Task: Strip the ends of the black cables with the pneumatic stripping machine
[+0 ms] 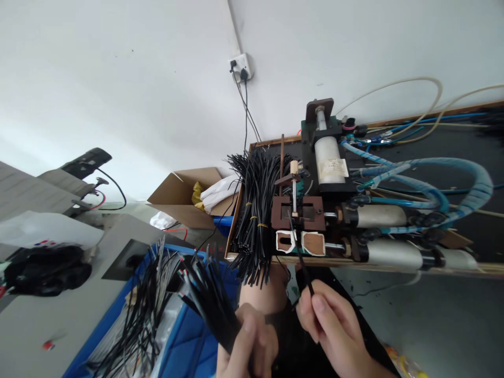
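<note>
Head view — left grip (251,341) clasps a black cable bundle (212,304); right grip (334,325) pinches one thin strand (304,270).

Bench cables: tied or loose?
Tied, at least in part: yellow bands wrap round the black cables. Cannot tell whether every strand is held.

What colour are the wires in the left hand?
Mostly black; the wires in the left hand show best in the head view.

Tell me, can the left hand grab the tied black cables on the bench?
Probably not without freeing itself: the left hand grips another bunch of black cables. Otherwise, the tied cables look exposed, their near ends overhanging the bench edge.
</note>
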{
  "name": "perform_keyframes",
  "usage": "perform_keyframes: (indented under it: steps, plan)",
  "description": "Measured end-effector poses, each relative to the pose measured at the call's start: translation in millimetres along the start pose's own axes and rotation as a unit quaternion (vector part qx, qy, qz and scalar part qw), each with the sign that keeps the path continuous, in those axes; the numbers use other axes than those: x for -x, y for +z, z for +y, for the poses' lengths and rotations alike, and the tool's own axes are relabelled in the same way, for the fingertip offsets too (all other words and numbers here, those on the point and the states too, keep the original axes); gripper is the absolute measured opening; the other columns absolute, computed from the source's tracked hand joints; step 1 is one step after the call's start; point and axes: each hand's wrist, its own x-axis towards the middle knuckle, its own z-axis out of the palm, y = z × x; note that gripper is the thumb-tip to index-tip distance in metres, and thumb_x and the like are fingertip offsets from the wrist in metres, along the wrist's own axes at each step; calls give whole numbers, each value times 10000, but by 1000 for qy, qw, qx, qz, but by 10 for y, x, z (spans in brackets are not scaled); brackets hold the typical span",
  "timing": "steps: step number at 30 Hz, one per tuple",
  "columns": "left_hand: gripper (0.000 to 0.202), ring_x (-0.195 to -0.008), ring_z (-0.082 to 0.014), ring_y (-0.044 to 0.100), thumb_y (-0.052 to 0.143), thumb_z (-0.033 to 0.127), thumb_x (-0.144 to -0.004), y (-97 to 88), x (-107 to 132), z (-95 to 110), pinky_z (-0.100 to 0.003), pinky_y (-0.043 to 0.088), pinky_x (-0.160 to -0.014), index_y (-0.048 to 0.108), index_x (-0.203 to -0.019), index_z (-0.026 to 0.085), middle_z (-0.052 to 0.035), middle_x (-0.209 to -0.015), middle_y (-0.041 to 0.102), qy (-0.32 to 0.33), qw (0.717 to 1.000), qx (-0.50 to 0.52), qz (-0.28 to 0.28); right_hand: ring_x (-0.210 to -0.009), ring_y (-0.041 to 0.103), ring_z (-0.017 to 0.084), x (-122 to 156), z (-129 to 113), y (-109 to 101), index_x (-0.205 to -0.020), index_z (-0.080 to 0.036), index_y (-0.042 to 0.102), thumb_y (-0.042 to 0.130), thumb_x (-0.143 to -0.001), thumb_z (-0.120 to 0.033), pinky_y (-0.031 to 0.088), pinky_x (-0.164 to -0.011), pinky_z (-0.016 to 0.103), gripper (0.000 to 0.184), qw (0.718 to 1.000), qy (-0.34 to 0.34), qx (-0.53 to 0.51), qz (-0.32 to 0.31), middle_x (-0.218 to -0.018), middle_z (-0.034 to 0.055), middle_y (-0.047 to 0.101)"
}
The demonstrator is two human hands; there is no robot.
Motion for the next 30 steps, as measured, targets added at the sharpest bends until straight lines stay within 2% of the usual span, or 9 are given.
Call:
perform_keyframes:
  steps: [3, 6, 10, 13, 16, 21, 25, 28, 30]
  plan:
    - [369, -329, -48, 285, 730, 590, -968, 41, 29, -75, -229, 226, -430, 787, -1003, 227, 89, -403, 387, 21, 999, 1, 37, -453, 449, 131, 157, -5, -99, -817, -231, 712, 552, -1111, -375, 326, -508, 298, 365, 982, -97, 145, -74, -530, -28, 479]
    - [417, -353, -58, 305, 702, 573, -999, 124, 77, -69, -222, 184, -440, 783, -1242, 244, 88, -377, 406, 10, 999, 5, 38, -410, 439, 137, 285, -4, -117, -833, -254, 728, 578, -1078, -299, 345, -498, 309, 291, 971, -131, 176, -95, -520, -27, 500]
    - [338, -362, -45, 325, 730, 520, -1001, 216, 95, 1, -219, 165, -432, 797, -1170, 234, 73, -421, 487, 3, 999, 19, 36, -447, 444, 162, 425, -21, -83, -777, -262, 742, 626, -1047, -384, 332, -516, 333, 318, 980, -48, 190, -33, -555, 7, 550]
    - [295, -351, 14, 355, 760, 494, -989, 247, 82, 29, -216, 172, -427, 800, -1140, 243, -24, -772, 793, 15, 999, 30, 37, -448, 400, 149, 484, -45, -97, -743, -252, 719, 632, -1042, -401, 315, -531, 336, 345, 978, -24, 204, -42, -530, -7, 489]
    - [291, -363, 36, 382, 813, 489, -950, 266, 68, 46, -210, 218, -432, 785, -1070, 224, -93, -1083, 850, 19, 998, 40, 51, -456, 393, 146, 496, -71, -136, -720, -243, 673, 597, -1061, -386, 315, -542, 338, 377, 973, -27, 220, -64, -532, -10, 461]
    - [286, -360, 19, 396, 830, 458, -941, 278, 45, 77, -206, 228, -433, 757, -1045, 203, -93, -1028, 857, 20, 996, 56, 62, -487, 471, 167, 461, -93, -205, -725, -245, 609, 547, -1082, -305, 314, -531, 338, 367, 961, -68, 238, -123, -578, 12, 532]
    - [235, -352, 22, 402, 726, 435, -1028, 247, 40, 72, -207, 197, -441, 796, -1066, 213, -56, -854, 836, 22, 998, 44, 27, -489, 437, 166, 458, -65, -267, -694, -241, 498, 490, -1115, -364, 262, -541, 348, 439, 955, -92, 234, -154, -544, -4, 440]
    - [260, -353, 22, 404, 686, 441, -1052, 216, 43, 52, -208, 213, -441, 811, -1101, 219, -49, -853, 830, 21, 999, 44, 10, -507, 409, 165, 509, -13, -331, -665, -231, 459, 499, -1112, -420, 239, -562, 355, 487, 960, -68, 229, -146, -546, 1, 420]
    - [294, -352, 20, 408, 657, 456, -1065, 200, 39, 35, -201, 221, -434, 808, -1114, 208, -58, -870, 836, 30, 998, 54, -2, -512, 394, 167, 563, 28, -380, -630, -226, 461, 559, -1077, -477, 238, -559, 353, 521, 978, -2, 173, -117, -543, 7, 417]
